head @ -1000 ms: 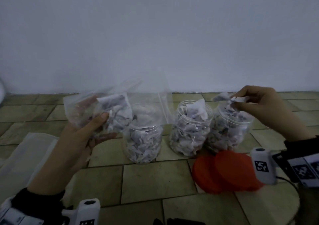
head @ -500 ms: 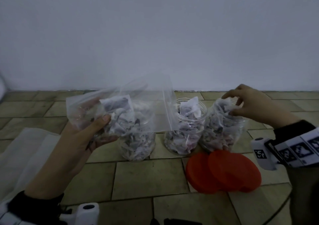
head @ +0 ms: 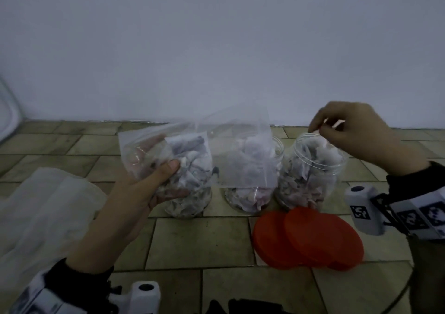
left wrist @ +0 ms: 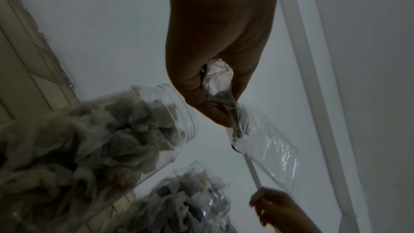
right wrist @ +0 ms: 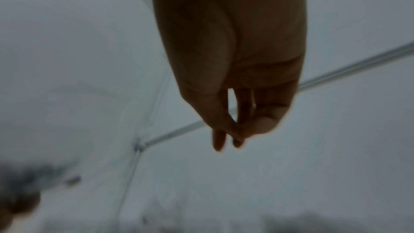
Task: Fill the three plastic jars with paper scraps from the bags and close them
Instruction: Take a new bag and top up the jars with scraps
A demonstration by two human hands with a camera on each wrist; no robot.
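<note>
Tiled floor, dim. Left hand [head: 142, 193] grips clear plastic bag of paper scraps [head: 190, 159] over three clear plastic jars [head: 310, 171]; right hand [head: 356, 133] empty, fingertips together. Risk: overfilled scraps jamming red lids [head: 313, 239].

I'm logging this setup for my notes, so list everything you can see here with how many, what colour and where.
jars: three, clear plastic, filled with paper scraps, open, in a row on the floor near the wall
paper scraps: many, whitish grey, in the jars and in the held bag
bag: one, clear zip type, partly filled, held up in front of the left and middle jars
lids: at least two, red, overlapping on the floor in front of the right jar
plastic sheet: one, cloudy white, on the floor at far left
floor: tan tiles
wall: white
wrist cameras: two, white, one on each wrist
left hand: grip on the bag
right hand: fingers curled, holding nothing, above the right jar
</note>
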